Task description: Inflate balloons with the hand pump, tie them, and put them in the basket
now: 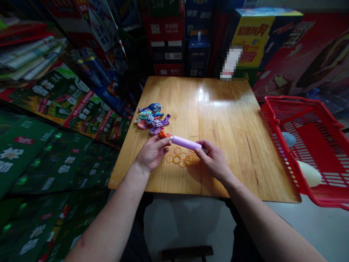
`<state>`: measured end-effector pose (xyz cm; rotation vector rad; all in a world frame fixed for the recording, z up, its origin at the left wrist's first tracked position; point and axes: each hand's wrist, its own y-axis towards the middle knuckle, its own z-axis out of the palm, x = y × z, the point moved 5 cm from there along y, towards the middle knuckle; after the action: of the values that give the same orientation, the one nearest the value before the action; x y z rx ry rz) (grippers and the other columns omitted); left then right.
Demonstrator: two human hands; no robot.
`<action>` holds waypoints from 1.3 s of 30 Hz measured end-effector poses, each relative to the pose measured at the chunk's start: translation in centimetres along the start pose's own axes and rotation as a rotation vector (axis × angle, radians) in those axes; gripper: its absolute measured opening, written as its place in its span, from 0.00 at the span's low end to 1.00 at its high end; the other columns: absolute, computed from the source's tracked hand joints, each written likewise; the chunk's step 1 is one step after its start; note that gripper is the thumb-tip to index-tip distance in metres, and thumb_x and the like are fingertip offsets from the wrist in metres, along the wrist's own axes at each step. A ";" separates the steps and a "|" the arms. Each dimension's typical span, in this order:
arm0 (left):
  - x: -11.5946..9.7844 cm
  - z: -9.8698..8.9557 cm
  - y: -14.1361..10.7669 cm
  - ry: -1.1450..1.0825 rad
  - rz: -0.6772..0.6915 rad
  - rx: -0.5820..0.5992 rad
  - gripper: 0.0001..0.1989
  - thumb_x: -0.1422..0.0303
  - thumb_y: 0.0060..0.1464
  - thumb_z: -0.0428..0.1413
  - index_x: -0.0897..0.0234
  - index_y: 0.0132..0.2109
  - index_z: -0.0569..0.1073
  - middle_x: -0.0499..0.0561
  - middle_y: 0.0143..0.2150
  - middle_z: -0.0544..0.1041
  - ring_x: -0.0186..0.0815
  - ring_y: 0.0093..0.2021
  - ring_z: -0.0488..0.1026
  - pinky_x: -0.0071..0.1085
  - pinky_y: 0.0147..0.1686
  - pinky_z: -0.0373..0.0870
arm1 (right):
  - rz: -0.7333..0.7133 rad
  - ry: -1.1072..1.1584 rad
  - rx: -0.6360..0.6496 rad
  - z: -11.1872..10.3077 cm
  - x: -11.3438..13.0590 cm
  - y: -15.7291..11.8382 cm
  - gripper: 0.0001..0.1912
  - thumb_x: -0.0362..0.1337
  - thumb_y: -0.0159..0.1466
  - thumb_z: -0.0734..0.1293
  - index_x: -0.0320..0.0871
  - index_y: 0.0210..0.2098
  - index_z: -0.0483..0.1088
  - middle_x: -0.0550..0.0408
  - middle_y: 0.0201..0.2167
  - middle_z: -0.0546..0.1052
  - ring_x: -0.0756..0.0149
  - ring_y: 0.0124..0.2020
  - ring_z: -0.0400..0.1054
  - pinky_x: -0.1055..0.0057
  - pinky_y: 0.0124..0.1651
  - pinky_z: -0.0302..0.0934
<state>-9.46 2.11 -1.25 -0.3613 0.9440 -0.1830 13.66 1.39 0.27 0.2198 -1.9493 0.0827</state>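
A light purple hand pump (187, 142) lies slantwise between my hands above the table. My right hand (211, 156) is closed around its right end. At the pump's narrow left tip, my left hand (154, 151) pinches an orange balloon (164, 135), whose neck meets the nozzle. Just beyond my left hand is a pile of limp patterned balloons (152, 118) in blue, purple, green and pink. Several tan rubber bands (188, 159) lie on the wood below the pump, between my hands.
The wooden table (226, 123) has a red plastic basket (290, 153) at its right, with inflated balloons (309, 174) inside. Green cartons (68, 163) are stacked close on the left. Boxes (167, 40) stand along the far edge. A stool (188, 252) shows at the bottom.
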 end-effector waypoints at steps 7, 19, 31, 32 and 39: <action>-0.5 0.5 -0.1 0.078 0.099 0.003 0.14 0.72 0.43 0.74 0.66 0.36 0.78 0.44 0.30 0.73 0.24 0.26 0.67 0.20 0.25 0.65 | -0.060 0.006 -0.001 0.0 0.4 -0.1 0.09 0.41 0.68 0.69 0.45 0.45 0.75 0.54 0.34 0.78 0.64 0.32 0.71 0.67 0.35 0.63; 0.2 0.8 -0.8 0.114 -0.009 0.068 0.16 0.71 0.43 0.75 0.66 0.37 0.78 0.44 0.26 0.71 0.25 0.24 0.66 0.20 0.23 0.61 | -0.094 -0.046 -0.052 -0.1 0.0 -0.1 0.09 0.38 0.67 0.69 0.45 0.46 0.74 0.51 0.39 0.80 0.62 0.36 0.74 0.66 0.38 0.66; 1.1 0.8 -0.7 -0.049 -0.049 0.049 0.16 0.73 0.45 0.74 0.62 0.40 0.79 0.46 0.37 0.79 0.32 0.35 0.78 0.24 0.29 0.73 | -0.030 0.048 -0.011 -0.1 -0.1 0.0 0.09 0.39 0.65 0.71 0.46 0.45 0.74 0.56 0.33 0.77 0.68 0.29 0.67 0.69 0.32 0.62; 1.3 0.9 -0.7 -0.085 -0.060 0.048 0.16 0.74 0.46 0.74 0.61 0.41 0.79 0.47 0.40 0.80 0.34 0.39 0.80 0.26 0.32 0.76 | -0.022 0.051 -0.014 0.0 -0.2 0.0 0.09 0.38 0.65 0.71 0.46 0.45 0.74 0.57 0.33 0.77 0.68 0.28 0.67 0.69 0.32 0.62; 2.7 1.1 -0.1 -0.220 -0.063 -0.084 0.16 0.71 0.46 0.75 0.63 0.40 0.79 0.48 0.37 0.81 0.34 0.35 0.80 0.27 0.30 0.76 | -0.075 0.013 -0.086 0.3 -0.5 0.0 0.10 0.38 0.65 0.72 0.48 0.46 0.76 0.52 0.41 0.80 0.62 0.38 0.73 0.65 0.39 0.67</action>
<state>-6.99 1.40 -2.63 -0.4793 0.7250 -0.1574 13.53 1.43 -0.33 0.2345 -1.9253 -0.0487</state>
